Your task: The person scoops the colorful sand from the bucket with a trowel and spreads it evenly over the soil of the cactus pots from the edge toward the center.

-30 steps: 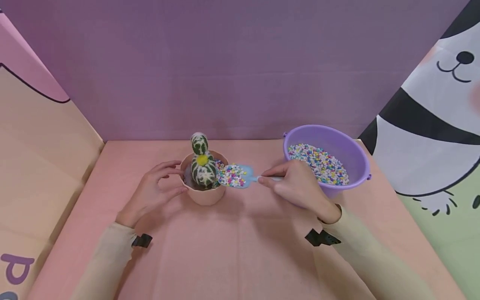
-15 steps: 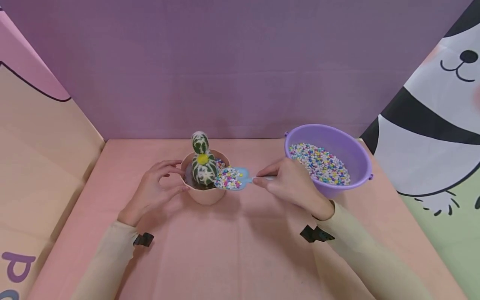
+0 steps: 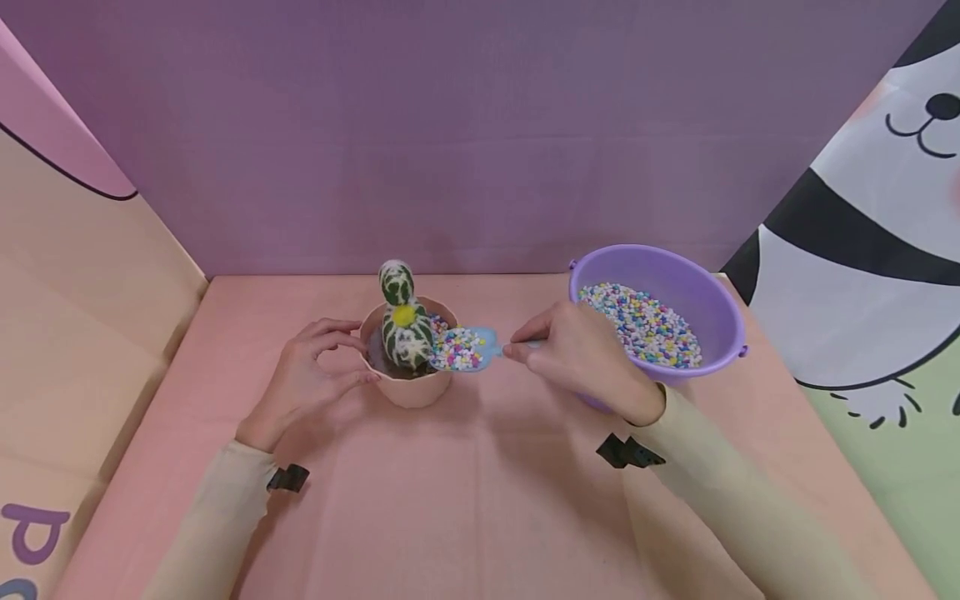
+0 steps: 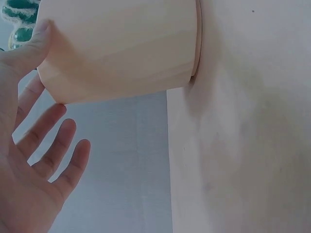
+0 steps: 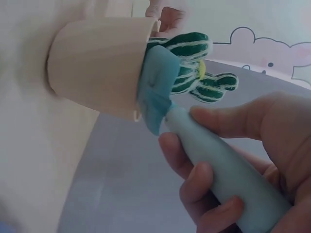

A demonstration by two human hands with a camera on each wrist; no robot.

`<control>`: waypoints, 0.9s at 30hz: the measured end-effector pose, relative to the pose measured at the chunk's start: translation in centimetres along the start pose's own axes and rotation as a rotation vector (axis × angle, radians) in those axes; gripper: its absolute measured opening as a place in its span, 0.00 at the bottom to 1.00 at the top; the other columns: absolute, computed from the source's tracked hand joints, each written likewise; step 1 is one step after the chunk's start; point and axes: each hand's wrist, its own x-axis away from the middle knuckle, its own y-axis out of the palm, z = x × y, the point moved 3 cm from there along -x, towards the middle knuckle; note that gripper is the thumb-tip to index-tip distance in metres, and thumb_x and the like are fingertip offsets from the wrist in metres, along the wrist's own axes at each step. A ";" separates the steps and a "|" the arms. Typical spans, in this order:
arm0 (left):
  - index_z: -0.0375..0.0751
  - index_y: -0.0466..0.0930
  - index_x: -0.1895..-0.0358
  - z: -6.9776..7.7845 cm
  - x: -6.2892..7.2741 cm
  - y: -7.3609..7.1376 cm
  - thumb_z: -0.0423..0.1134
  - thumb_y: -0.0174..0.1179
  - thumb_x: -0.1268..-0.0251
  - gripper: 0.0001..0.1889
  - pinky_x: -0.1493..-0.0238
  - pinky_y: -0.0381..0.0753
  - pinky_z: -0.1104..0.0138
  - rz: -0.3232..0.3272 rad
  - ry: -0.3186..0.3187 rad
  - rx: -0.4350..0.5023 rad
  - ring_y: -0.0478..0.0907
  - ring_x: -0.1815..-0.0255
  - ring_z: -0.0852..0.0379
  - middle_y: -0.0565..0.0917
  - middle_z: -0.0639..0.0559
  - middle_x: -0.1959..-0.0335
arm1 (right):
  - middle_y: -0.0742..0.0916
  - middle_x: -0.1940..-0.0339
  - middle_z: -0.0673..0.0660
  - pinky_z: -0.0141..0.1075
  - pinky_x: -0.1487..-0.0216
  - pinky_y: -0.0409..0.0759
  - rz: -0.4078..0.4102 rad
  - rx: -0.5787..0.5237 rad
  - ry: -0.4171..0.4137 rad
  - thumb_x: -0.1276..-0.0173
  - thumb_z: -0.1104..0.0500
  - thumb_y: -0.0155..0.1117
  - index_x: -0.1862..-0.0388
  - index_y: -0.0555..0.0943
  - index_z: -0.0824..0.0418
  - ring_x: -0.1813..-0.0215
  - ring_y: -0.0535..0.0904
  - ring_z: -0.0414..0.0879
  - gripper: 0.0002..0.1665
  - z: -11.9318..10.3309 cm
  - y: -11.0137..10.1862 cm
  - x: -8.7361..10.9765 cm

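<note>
A peach flowerpot (image 3: 411, 392) stands on the table, holding a green-and-white cactus (image 3: 408, 343) with a yellow flower. My left hand (image 3: 311, 375) holds the pot at its left rim, thumb at the near side; in the left wrist view the other fingers are spread. My right hand (image 3: 577, 354) grips the handle (image 5: 218, 165) of a light blue toy shovel (image 3: 489, 343). Heaped with multicoloured pebbles (image 3: 459, 348), the shovel's blade lies over the pot's right rim, close against the cactus. More coloured pebbles show inside the pot behind the blade.
A purple bucket (image 3: 701, 312) with many coloured pebbles (image 3: 648, 329) stands right of the pot, just behind my right hand. The pink tabletop (image 3: 450, 517) ends at a purple back wall (image 3: 480, 150). Printed panels flank both sides.
My right hand has moved slightly left, bringing the loaded shovel further over the pot beside the cactus. The left hand stays at the pot's rim.
</note>
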 end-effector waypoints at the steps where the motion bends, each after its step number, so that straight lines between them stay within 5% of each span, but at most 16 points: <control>1: 0.46 0.92 0.59 0.0 0.0 0.0 0.39 0.87 0.54 0.18 0.42 0.80 0.53 0.000 -0.003 0.006 0.80 0.35 0.47 0.87 0.48 0.40 | 0.94 0.66 0.41 0.36 0.68 0.78 -0.001 0.016 -0.008 0.36 0.47 0.77 0.63 0.96 0.44 0.63 0.87 0.40 0.06 -0.2 -0.1 -0.1; 9: 0.46 0.92 0.59 0.0 0.1 0.1 0.40 0.87 0.54 0.18 0.41 0.79 0.53 -0.010 -0.035 0.032 0.80 0.35 0.47 0.86 0.49 0.40 | 0.93 0.71 0.42 0.34 0.78 0.71 -0.041 0.128 -0.084 0.37 0.50 0.76 0.69 0.96 0.42 0.73 0.81 0.38 0.04 -2.0 -1.3 -0.9; 21: 0.46 0.91 0.59 -0.1 0.0 0.1 0.40 0.88 0.54 0.18 0.44 0.78 0.57 0.000 -0.005 0.027 0.81 0.37 0.45 0.87 0.49 0.41 | 0.93 0.70 0.43 0.34 0.77 0.74 -0.095 0.134 -0.080 0.38 0.51 0.78 0.72 0.96 0.43 0.68 0.83 0.42 0.04 -2.5 -1.8 -1.7; 27: 0.47 0.91 0.60 0.2 0.1 0.1 0.42 0.89 0.56 0.19 0.41 0.80 0.49 0.005 -0.006 0.019 0.81 0.38 0.46 0.86 0.49 0.42 | 0.92 0.70 0.43 0.35 0.75 0.74 -0.097 0.162 -0.088 0.38 0.50 0.78 0.74 0.95 0.42 0.64 0.83 0.42 0.05 -2.7 -2.0 -1.8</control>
